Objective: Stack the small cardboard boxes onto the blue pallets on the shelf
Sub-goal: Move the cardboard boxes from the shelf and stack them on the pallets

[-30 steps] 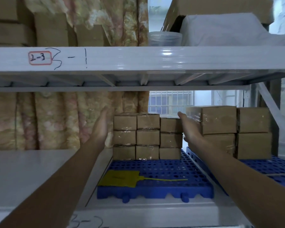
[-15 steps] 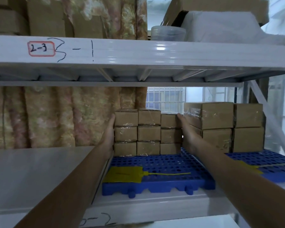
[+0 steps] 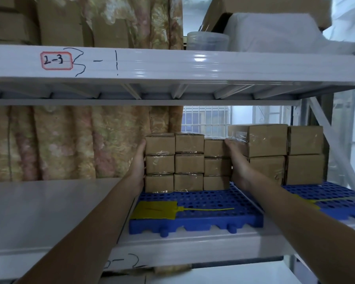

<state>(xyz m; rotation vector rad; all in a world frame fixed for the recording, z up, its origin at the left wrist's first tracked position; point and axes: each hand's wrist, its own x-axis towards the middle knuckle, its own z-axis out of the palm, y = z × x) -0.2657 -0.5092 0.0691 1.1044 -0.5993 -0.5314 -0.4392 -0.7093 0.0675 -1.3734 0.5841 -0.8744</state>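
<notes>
In the head view, the small brown cardboard boxes stand three high in three columns on the blue perforated plastic pallet on the white metal shelf. The left hand and the right hand press flat, fingers straight, against the two sides of the stack.

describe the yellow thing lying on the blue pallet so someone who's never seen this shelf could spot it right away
Find the white shelf under the beam marked 2-3, then the left blue pallet carrying the block of small boxes between the two hands. On its bare front lies the yellow tag: a flat yellow rectangle with a thin tail running right, the only non-cardboard thing on that pallet.
</notes>
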